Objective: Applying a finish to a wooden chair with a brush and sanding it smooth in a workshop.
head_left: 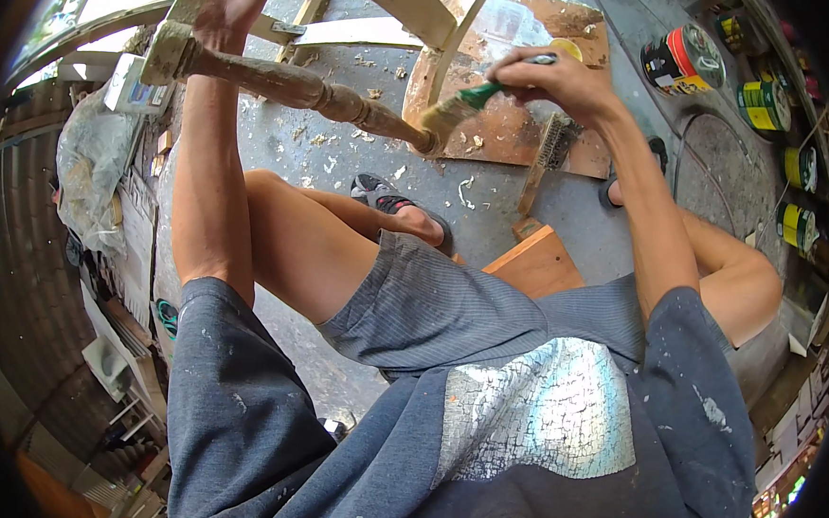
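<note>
A pale wooden frame (397,0) stands largest, over a stained brown board (509,143) on the floor. Its turned leg (325,94) lies ahead of the person, between the hands, its long axis slanting from a square block at left to a slim end at right; the left hand (232,9) is nearer the block, the right hand (566,83) nearer the slim end. A wide tin (688,59) bears a red, black and yellow label with lettering; smaller tins (764,105) wear green and yellow ones. The left hand shows its palm, fingers out of view, so its grip cannot be told; the right is closed round the green handle of a paintbrush (462,106), bristles apparently touching the slim end
</note>
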`<state>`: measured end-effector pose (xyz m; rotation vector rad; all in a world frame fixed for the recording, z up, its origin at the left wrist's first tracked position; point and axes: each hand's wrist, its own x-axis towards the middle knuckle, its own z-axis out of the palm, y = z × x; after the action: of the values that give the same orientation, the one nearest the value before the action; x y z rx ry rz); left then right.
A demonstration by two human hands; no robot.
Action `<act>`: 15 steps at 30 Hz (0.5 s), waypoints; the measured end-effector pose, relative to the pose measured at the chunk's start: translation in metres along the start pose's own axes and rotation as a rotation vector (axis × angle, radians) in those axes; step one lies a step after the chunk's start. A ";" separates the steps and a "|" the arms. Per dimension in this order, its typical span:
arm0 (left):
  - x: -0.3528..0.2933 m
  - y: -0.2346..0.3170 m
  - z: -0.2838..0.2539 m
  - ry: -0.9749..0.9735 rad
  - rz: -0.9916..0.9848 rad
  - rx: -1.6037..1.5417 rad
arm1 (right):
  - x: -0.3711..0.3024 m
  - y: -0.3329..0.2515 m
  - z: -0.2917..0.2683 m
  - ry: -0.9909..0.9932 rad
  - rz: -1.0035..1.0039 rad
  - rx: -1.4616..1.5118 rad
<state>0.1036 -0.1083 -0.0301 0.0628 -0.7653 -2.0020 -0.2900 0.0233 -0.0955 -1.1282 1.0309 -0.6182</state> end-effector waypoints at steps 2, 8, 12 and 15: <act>0.006 -0.002 0.001 -0.003 -0.014 0.008 | 0.006 0.003 0.005 0.054 0.005 -0.017; 0.012 -0.002 -0.001 0.011 -0.023 0.042 | -0.035 0.018 0.033 0.296 -0.044 -0.099; 0.016 -0.005 -0.001 0.016 -0.037 0.059 | -0.069 0.040 0.046 0.317 -0.022 0.076; 0.022 -0.009 0.001 0.015 -0.052 0.069 | -0.076 0.038 0.039 0.469 -0.006 0.222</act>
<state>0.0849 -0.1219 -0.0281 0.1389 -0.8312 -2.0219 -0.2906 0.1171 -0.1018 -0.8065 1.3175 -1.0071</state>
